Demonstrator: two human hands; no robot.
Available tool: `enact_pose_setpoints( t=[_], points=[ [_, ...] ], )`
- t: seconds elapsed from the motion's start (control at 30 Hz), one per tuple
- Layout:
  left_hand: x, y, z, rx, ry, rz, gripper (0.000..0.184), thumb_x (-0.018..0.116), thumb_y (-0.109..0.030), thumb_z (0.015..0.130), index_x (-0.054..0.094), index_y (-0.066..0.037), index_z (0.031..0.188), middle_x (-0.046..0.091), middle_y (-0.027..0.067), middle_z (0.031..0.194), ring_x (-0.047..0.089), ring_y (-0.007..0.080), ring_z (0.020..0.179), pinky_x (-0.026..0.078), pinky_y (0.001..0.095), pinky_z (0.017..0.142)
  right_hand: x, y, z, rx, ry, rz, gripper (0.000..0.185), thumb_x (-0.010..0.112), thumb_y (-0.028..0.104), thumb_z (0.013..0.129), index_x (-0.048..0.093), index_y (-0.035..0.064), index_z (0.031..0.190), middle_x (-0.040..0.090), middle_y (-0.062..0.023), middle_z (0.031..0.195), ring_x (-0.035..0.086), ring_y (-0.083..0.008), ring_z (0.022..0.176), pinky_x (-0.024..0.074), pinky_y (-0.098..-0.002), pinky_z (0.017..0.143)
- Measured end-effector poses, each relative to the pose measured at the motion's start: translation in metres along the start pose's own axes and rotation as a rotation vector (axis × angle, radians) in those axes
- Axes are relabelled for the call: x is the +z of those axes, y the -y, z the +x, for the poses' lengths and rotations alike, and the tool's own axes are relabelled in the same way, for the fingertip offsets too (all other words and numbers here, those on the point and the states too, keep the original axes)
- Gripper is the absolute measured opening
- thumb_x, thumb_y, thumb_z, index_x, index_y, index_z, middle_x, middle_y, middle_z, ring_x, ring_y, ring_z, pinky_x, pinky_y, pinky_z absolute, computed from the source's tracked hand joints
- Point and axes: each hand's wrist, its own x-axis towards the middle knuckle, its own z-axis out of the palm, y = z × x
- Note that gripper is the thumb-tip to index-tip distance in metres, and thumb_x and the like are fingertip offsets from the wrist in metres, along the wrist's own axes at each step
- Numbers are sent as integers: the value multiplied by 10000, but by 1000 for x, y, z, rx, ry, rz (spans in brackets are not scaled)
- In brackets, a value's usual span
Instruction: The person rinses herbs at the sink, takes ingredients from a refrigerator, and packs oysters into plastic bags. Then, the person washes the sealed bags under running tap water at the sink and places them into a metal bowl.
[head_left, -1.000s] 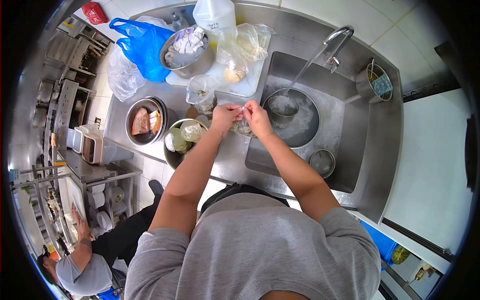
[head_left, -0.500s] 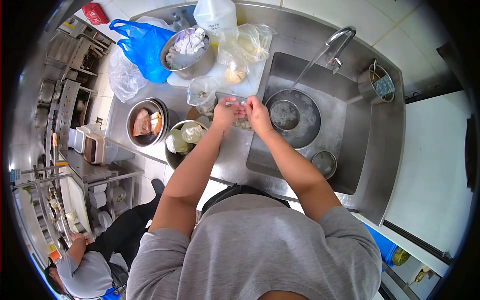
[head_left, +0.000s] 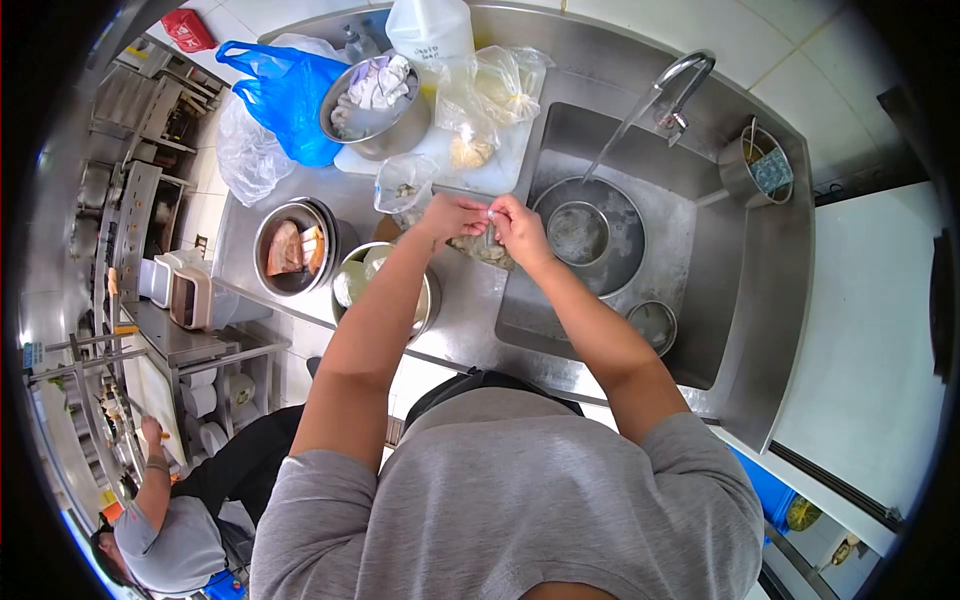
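Note:
My left hand (head_left: 457,218) and my right hand (head_left: 520,230) meet at the fingertips, both pinching the twisted top of a clear plastic bag (head_left: 482,248). Greyish pieces fill the bag, which rests on the steel counter by the sink's left edge. Just behind my left hand stands another clear bag (head_left: 404,185), open at the top. A pot (head_left: 432,305) with wrapped pale green bundles (head_left: 350,284) is partly hidden under my left forearm.
Water runs from the faucet (head_left: 690,75) into nested metal bowls (head_left: 622,262) in the sink. Bowls with meat (head_left: 285,248), a blue bag (head_left: 290,100), a pot with cloth (head_left: 400,130) and a white board (head_left: 500,177) lie left. A co-worker (head_left: 180,540) is at lower left.
My left fingers have come back together with my right at the bag's top. My left forearm now covers more of the pot. The small bowl in the sink has shifted slightly. The co-worker's arm has moved.

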Motion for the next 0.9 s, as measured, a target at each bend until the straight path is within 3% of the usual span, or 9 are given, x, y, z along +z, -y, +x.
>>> enact_pose_setpoints(
  t=[0.2,0.3,0.4,0.5,0.7,0.8,0.9],
  points=[
    [0,-7,-3,50,-16,379,137,643,-83,834,644,22,921,653,81,783,624,143,700,497,260,613,4,-7,3,104,68,316,138,599,-16,828,562,21,956,641,-45,754,580,-87,585,491,-250,533],
    [11,-3,-8,366,-243,1019,139,586,-127,875,635,4,874,643,67,760,602,133,673,463,279,572,6,-2,-2,51,87,316,159,627,6,820,627,11,978,657,-44,753,588,-79,600,493,-225,547],
    [14,1,-15,216,-235,757,166,534,-161,906,618,-23,868,608,34,737,546,116,644,434,279,570,13,10,-9,206,-91,356,170,654,39,814,670,12,981,665,-52,741,589,-73,597,498,-217,557],
    [12,15,-13,60,-225,141,127,527,-140,908,595,-33,917,561,12,738,490,109,641,411,254,585,18,14,-11,254,-90,428,172,661,65,819,680,13,982,670,-50,741,586,-67,585,498,-217,554],
    [9,25,-16,31,-178,-358,78,507,-101,915,553,-40,928,524,6,766,467,105,667,402,235,613,25,5,-9,210,-53,229,139,680,89,792,671,10,907,664,-54,721,595,-81,590,490,-243,553],
    [13,27,-20,38,-190,-420,60,504,-98,916,549,-59,921,528,7,767,474,105,665,405,240,611,25,6,-7,29,-85,37,133,694,102,759,657,23,861,663,-92,731,616,-135,612,492,-279,576],
    [11,26,-22,102,-252,-83,64,510,-96,906,556,-58,884,552,31,778,522,140,693,432,283,631,22,9,-8,30,-41,-24,142,703,107,727,648,35,837,641,-136,744,627,-221,639,491,-310,594]
  ],
)
